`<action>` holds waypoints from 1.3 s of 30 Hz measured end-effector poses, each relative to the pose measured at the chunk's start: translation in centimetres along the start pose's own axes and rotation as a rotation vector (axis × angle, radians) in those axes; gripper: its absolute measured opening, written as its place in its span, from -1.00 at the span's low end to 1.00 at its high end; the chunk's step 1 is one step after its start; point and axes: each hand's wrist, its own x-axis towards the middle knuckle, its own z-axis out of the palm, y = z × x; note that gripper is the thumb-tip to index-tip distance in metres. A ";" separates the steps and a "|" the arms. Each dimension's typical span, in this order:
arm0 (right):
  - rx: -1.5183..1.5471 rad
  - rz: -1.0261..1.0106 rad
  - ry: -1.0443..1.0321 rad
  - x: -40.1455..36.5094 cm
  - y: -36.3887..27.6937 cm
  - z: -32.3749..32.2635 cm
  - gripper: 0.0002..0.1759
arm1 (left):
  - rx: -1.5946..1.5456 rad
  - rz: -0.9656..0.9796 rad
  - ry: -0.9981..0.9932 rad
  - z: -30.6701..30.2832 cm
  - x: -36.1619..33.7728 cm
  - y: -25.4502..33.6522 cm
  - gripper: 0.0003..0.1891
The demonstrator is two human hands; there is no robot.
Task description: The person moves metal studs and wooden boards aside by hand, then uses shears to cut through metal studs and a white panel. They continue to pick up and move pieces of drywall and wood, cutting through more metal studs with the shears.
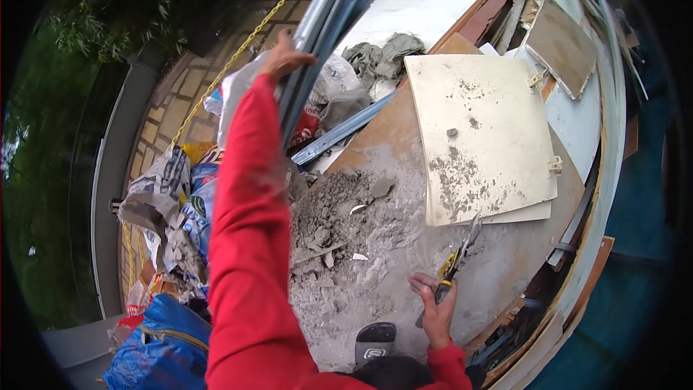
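Observation:
My left hand (pixel 287 58) stretches forward on the red sleeve, its fingers closed at the edge of a bundle of long galvanized metal studs (pixel 317 36). The studs slant up past the top of the view. Low on the right, my right hand (pixel 438 310) holds tin snips (pixel 451 269) with black and yellow handles. Their metal blades point up and away from me, close to the lower edge of a cream cabinet door (pixel 484 130). The fingers of this hand are partly spread, with the handle lying across the palm by the thumb.
Grey rubble (pixel 332 224) and dust cover the board underfoot, where a dark slipper (pixel 375 339) shows. Stuffed sacks (pixel 162 188) and a blue bag (pixel 162 347) line the left side. Another metal stud (pixel 343 130) lies across the debris. Scrap boards (pixel 563 47) pile up at right; a yellow chain (pixel 245 43) hangs left.

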 end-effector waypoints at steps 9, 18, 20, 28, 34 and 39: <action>0.073 0.106 0.184 -3.8 0.5 -2.9 -0.63 | 0.344 -0.155 -0.298 15.2 1.3 -6.3 0.10; 0.013 0.109 0.491 -3.4 -0.4 -7.4 -0.72 | 0.377 0.006 -0.241 18.5 -6.4 -11.6 -0.14; 0.064 0.093 0.598 -2.5 -1.5 -7.2 -0.83 | 0.371 0.089 -0.089 18.6 -7.2 -10.3 -0.25; 0.141 0.114 0.685 1.7 0.1 -8.8 -0.87 | -0.327 0.109 0.136 20.4 -11.9 6.0 -0.58; 0.203 0.008 0.692 2.6 1.0 -8.2 -0.81 | -0.585 -0.059 -0.099 27.5 -17.8 11.6 -0.33; 0.200 -0.021 0.628 -0.8 3.4 -8.5 -0.76 | -1.005 -0.204 -0.227 29.3 -14.3 10.4 -0.51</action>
